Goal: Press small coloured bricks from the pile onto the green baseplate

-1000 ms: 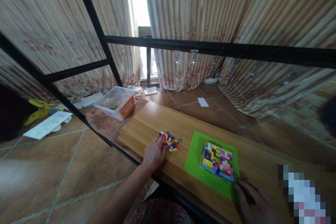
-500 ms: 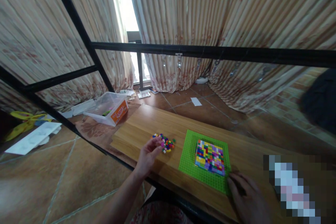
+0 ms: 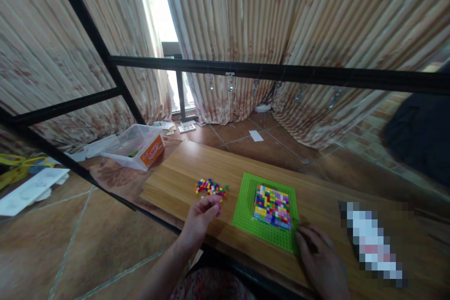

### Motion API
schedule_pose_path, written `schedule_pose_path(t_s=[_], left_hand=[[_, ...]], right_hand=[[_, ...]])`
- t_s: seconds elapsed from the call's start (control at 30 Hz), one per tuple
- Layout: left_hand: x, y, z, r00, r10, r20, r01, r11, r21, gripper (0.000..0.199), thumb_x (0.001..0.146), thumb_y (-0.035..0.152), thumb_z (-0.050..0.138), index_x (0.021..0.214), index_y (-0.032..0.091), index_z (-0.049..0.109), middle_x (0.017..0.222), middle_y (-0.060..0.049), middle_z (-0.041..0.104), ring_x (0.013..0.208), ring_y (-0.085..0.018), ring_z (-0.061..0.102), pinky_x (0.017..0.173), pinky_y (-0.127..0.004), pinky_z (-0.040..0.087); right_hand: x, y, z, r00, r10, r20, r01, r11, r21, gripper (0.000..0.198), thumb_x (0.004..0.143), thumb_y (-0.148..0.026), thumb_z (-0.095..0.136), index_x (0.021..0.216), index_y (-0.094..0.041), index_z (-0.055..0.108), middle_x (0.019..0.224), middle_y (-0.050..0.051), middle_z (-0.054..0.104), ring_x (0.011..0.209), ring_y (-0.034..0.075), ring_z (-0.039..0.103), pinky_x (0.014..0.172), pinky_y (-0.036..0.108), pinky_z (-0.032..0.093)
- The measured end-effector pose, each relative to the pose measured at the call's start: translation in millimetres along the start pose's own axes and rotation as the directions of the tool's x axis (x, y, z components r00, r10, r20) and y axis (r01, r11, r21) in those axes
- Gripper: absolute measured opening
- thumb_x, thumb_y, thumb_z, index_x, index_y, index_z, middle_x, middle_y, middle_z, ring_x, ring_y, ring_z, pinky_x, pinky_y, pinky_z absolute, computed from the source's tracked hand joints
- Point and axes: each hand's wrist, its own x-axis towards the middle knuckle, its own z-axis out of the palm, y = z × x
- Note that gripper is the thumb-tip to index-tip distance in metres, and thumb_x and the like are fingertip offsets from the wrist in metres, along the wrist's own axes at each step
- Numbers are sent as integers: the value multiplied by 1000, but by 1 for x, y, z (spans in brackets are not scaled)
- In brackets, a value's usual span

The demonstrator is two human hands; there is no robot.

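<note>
My left hand (image 3: 200, 219) is closed in a pinch just in front of a loose pile of small toy bricks (image 3: 213, 187) in many colours. A small purple-pink brick (image 3: 218, 204) shows at its fingertips. To the right lies a green studded baseplate (image 3: 242, 206), bearing a square block of multicoloured bricks (image 3: 272, 206). At the plate's lower right edge, my right hand (image 3: 320, 255) has its fingers curled against the rim; the fingertips are partly hidden.
Everything lies on a long wooden table (image 3: 183, 164). A clear plastic box (image 3: 135, 145) with an orange label stands beyond its left end. A blurred-out object (image 3: 374, 243) lies at right. Black metal bars (image 3: 197, 63) cross in front of the curtains.
My left hand has drawn back from the brick pile toward me, holding a small brick. My right hand stays at the baseplate's edge. The whole view has shifted slightly.
</note>
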Motion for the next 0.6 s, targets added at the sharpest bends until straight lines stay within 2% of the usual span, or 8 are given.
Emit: schedule_pose_path(t_s=[0.13,0.23,0.3,0.43,0.6], left_hand=[[-28,-29,3,982,-115,149,85,977,193,21,70,31,76,85,16,74,67,0,63,63,-9,55,61,-20,42],[-44,-43,3,971,-148,190,108,972,208,12,70,25,73,79,17,73,61,2,59,58,-8,50,57,-19,37],[-45,-42,2,980,-107,169,71,975,210,10,68,23,73,76,17,73,64,1,60,61,-9,51,58,-20,37],[-32,-25,-8,997,17,77,-37,963,265,8,67,23,73,73,16,73,67,0,62,64,-10,51,61,-21,39],[-11,-7,-29,980,175,-91,-139,942,307,9,66,23,72,71,17,73,67,0,65,67,-13,55,66,-22,42]], right_hand=[[-1,2,0,1000,-11,-6,11,1000,-5,49,88,-60,42,96,-20,69,110,13,65,98,27,63,87,43,50],[-1,3,0,1000,-3,-8,3,1000,-16,51,87,-63,42,95,-20,69,109,12,66,97,27,63,88,44,50],[0,4,-1,1000,8,-3,-8,1000,-12,53,86,-65,41,94,-21,69,109,11,66,96,27,63,87,44,51],[0,5,-2,1000,16,15,-16,1000,-11,53,86,-65,41,96,-21,68,111,11,65,96,27,63,87,45,51],[-2,9,-1,1000,12,23,-12,1000,10,53,85,-65,42,96,-20,68,111,12,65,98,27,63,89,45,50]])
